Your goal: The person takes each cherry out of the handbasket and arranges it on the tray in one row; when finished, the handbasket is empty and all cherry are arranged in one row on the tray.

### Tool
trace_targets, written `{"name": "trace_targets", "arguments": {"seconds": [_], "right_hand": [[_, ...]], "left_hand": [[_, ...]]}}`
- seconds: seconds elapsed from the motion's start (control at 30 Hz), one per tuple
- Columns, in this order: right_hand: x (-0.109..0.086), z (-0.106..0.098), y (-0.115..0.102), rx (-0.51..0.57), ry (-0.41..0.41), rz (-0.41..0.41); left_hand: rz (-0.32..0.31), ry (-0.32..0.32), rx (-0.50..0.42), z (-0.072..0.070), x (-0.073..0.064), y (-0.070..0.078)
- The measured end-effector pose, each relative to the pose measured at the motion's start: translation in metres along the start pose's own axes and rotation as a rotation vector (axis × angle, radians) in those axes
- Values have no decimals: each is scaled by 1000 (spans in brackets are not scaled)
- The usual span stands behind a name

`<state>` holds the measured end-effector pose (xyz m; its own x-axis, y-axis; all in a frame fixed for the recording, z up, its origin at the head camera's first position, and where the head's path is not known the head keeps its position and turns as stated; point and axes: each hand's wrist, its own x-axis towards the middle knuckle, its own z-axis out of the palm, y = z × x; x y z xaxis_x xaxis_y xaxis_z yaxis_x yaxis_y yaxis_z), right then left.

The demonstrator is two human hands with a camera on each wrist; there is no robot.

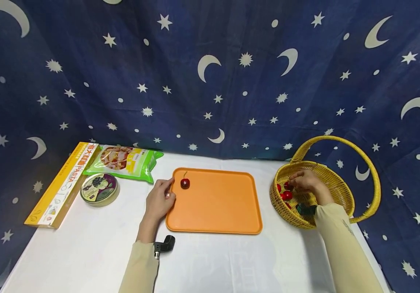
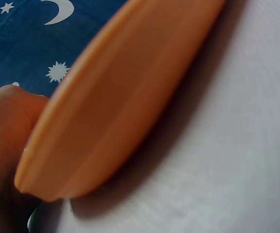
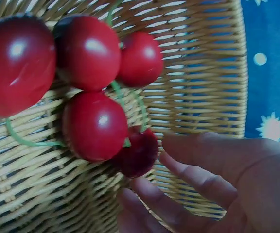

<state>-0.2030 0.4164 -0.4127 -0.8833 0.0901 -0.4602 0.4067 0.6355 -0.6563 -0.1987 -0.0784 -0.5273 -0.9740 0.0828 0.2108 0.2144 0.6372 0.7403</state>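
My left hand (image 1: 159, 198) grips the left rim of an orange tray (image 1: 217, 203), its thumb lying over the edge. In the left wrist view, the tray's side (image 2: 115, 97) covers part of that hand (image 2: 6, 141). One dark red cherry (image 1: 185, 183) with a stem sits near the tray's upper left corner. Over at the right, my right hand (image 1: 307, 181) reaches into a yellow wicker basket (image 1: 341, 193) holding several red cherries. Close up, its thumb and fingers are spread beside a darker cherry (image 3: 137, 154), with glossier cherries (image 3: 95, 126) lying to the left.
Left of the tray are a green-edged food bag (image 1: 122, 162), a long pasta box (image 1: 63, 185) and a round tin (image 1: 99, 189) on the white table (image 1: 210, 260). The basket's tall handle (image 1: 372, 179) arches on its right side. A starry blue cloth (image 1: 180, 89) hangs behind.
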Motion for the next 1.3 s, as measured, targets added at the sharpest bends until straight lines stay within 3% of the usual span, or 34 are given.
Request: {"name": "trace_targets", "arguments": {"seconds": [0.2,0.4,0.73,1.1,1.3], "right_hand": [[4,4,5,55,-61,25],[4,0,10,122,-93,-27],[-1,-3,8,347,-1,-23],[-7,1,0,291,45,-64],[-12,0,-2,276,7,-95]], "left_hand": [[2,1,6,0,-1,0],[42,32,5,0,1,0],[48,25,0,-1,1,0],[21,14,3,-1,0,-1],[19,9,3,-2,0,0]]}}
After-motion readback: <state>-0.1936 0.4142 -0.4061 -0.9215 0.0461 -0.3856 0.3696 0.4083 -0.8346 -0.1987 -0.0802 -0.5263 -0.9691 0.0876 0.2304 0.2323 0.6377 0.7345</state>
